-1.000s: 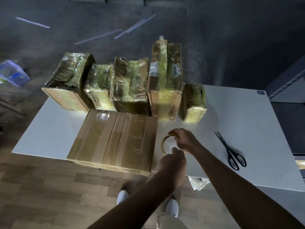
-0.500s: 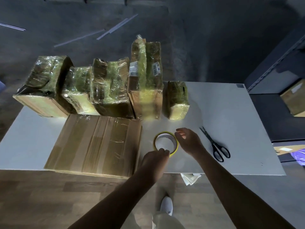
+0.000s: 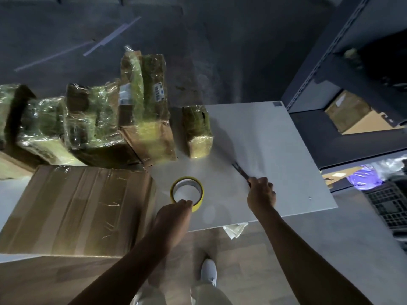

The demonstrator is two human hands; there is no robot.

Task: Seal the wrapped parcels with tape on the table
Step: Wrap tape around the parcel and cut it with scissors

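Right hand (image 3: 261,193) round scissors (image 3: 240,171), parcels (image 3: 145,119) behind

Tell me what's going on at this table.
A person is getting ready to tape parcels. Their left hand pinches the near rim of the yellow tape roll lying flat on the white table, while the right hand grips the scissors by the handles. A taped cardboard box lies to the left, plastic-wrapped parcels behind it.

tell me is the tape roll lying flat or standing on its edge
Lying flat: the tape roll sits on the table with its hole facing up, tabletop visible through the core.
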